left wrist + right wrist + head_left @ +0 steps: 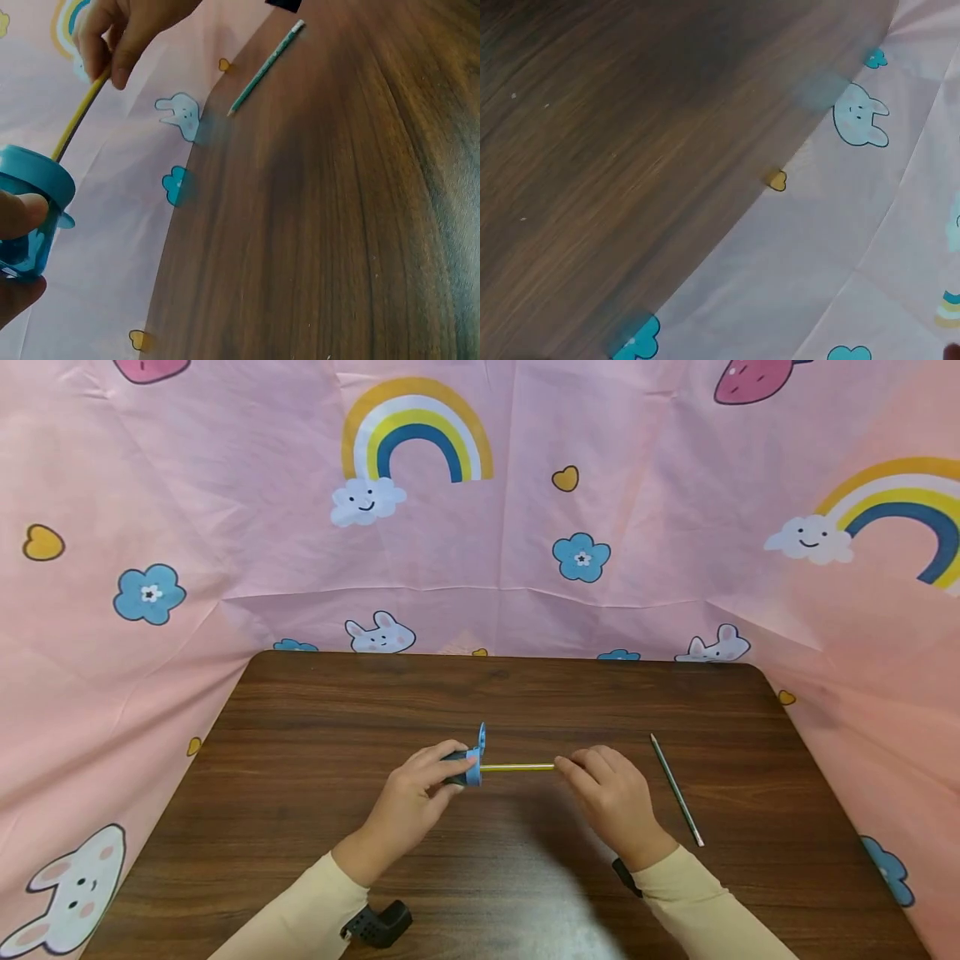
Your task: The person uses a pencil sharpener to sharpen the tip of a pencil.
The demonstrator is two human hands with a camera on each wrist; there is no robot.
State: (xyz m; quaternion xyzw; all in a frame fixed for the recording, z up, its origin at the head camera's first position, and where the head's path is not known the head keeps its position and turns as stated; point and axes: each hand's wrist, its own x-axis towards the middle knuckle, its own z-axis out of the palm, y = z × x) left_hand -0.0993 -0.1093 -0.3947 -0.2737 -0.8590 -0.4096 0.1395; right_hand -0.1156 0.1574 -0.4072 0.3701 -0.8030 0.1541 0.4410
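Note:
My left hand [408, 797] grips a small blue pencil sharpener [472, 768] with a see-through container body, held sideways above the table. Its blue flip lid [482, 737] stands open. A yellow striped pencil [517, 767] reaches from the sharpener's mouth to my right hand [617, 797], which pinches its far end between thumb and fingers. The pencil's near end is hidden inside the sharpener [34, 176], as the left wrist view also shows. In the right wrist view only a dark fingertip-like patch shows at the lower right corner.
A green pencil [677, 791] lies on the brown wooden table [337, 702], to the right of my right hand. Pink patterned cloth [525, 510] hangs behind the table and along both sides. Black wrist straps [378, 925] sit at both sleeves.

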